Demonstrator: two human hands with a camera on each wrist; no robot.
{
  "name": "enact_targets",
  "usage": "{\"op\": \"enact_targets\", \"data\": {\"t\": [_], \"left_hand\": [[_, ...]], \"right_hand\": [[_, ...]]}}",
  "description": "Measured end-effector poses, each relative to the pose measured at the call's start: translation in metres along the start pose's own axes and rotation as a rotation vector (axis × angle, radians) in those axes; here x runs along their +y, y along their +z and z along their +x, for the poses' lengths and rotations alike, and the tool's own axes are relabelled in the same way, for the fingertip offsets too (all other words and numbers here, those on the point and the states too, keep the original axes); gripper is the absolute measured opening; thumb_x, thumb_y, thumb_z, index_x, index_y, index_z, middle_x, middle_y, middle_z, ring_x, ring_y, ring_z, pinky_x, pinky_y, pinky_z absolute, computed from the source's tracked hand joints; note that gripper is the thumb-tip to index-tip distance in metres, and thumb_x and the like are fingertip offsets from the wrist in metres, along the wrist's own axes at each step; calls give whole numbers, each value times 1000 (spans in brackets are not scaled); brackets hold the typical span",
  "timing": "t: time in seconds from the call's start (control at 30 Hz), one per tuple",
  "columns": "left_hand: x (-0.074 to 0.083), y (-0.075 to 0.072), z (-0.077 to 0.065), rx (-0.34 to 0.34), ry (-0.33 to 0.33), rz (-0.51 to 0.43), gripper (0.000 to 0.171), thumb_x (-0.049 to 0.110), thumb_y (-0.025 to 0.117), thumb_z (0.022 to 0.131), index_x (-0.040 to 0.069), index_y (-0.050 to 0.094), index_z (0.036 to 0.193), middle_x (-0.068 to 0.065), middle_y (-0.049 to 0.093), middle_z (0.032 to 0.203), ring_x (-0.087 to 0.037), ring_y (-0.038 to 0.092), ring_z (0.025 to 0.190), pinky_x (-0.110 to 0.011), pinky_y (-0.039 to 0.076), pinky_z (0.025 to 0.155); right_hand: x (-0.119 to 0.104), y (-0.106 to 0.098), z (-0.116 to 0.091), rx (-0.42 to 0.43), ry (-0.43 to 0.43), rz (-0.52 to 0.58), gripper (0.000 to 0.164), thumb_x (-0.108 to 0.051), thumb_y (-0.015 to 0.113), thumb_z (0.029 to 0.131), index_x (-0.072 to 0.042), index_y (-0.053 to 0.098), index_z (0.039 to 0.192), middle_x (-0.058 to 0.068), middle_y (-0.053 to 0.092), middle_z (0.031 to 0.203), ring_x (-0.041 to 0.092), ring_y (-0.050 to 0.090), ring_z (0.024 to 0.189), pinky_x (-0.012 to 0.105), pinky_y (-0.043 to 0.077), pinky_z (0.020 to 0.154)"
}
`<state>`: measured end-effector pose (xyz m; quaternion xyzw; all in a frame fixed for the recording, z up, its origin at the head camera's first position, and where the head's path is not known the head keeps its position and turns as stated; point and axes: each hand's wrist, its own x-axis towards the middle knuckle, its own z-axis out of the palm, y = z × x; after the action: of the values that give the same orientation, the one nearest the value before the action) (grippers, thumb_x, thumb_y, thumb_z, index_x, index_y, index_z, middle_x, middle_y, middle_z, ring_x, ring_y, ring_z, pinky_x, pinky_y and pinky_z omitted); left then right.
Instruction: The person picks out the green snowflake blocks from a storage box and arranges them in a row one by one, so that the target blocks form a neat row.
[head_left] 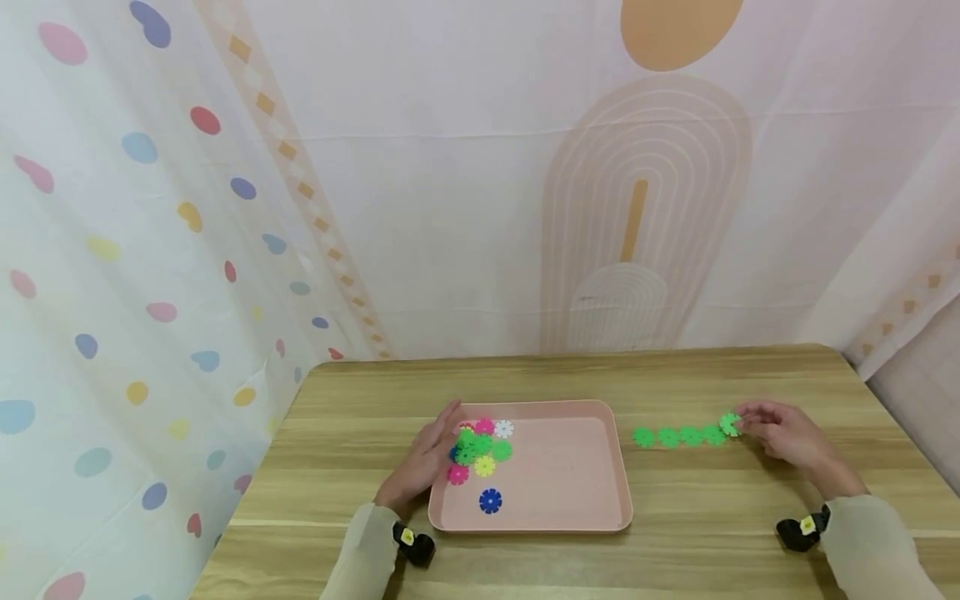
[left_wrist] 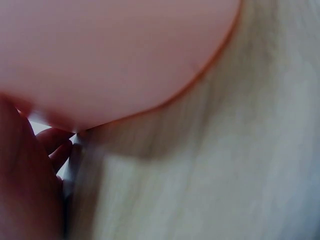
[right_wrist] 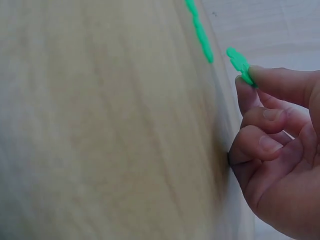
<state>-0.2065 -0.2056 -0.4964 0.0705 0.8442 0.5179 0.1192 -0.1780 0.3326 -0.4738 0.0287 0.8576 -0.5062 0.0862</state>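
Observation:
My right hand (head_left: pixel 787 433) pinches a green snowflake disc (right_wrist: pixel 241 66) between thumb and index finger, its other fingers curled in. In the right wrist view this disc is held a small gap away from the end of a row of green snowflake discs (head_left: pixel 690 436) on the table. My left hand (head_left: pixel 423 458) rests against the left side of a pink tray (head_left: pixel 558 483), fingers stretched along its rim. Inside the tray near that hand, green discs (head_left: pixel 480 444) lie heaped with pink, yellow and white ones. Apart from them lies a dark blue disc (head_left: pixel 491 501).
The wooden table (head_left: pixel 540 567) carries the tray at its middle, with the green row to the right. A patterned curtain (head_left: pixel 450 208) hangs behind the table's back edge and along the left. Black wrist cameras (head_left: pixel 801 533) sit on both forearms.

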Motion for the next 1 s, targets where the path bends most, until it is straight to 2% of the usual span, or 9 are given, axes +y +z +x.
{"op": "enact_targets", "data": {"t": [0.27,0.37,0.5,0.7,0.83,1.0], "left_hand": [[-1,-1,0,5,-54,-5,56,40,41,106,36,22,158,-9,18,163,-37,9,150,-71,3,114],[-1,0,0,6,-46,0,57,41,42,106,35,21,158,-9,17,164,-38,8,150,-72,2,113],[-1,0,0,10,-27,19,58,38,43,106,32,22,159,-11,18,163,-39,9,150,-72,3,113],[0,-1,0,12,-49,41,58,38,44,105,35,21,158,-10,17,164,-40,8,150,-73,4,113],[0,-1,-1,16,-53,42,58,38,44,105,36,21,158,-10,16,164,-39,7,150,-73,3,113],[-1,0,-1,25,-27,69,59,37,46,105,34,22,158,-11,18,164,-40,9,150,-73,4,113]], "right_hand": [[7,-1,1,-2,24,34,34,-11,54,100,13,53,124,-6,53,79,6,42,60,24,43,54],[9,-2,1,-9,20,36,31,-9,54,100,14,54,121,-5,54,80,7,43,60,25,43,53],[10,-3,0,-6,18,2,32,-10,56,99,13,54,121,-3,59,87,9,45,60,25,44,53],[8,-2,0,15,34,-39,31,-10,58,98,11,55,120,0,61,89,9,48,64,25,47,55],[5,-1,-1,26,32,-62,30,-10,58,98,10,55,119,1,61,90,9,48,65,25,46,55],[3,-1,0,39,27,-118,29,-11,60,98,10,57,117,3,57,88,10,46,65,25,44,55]]}}
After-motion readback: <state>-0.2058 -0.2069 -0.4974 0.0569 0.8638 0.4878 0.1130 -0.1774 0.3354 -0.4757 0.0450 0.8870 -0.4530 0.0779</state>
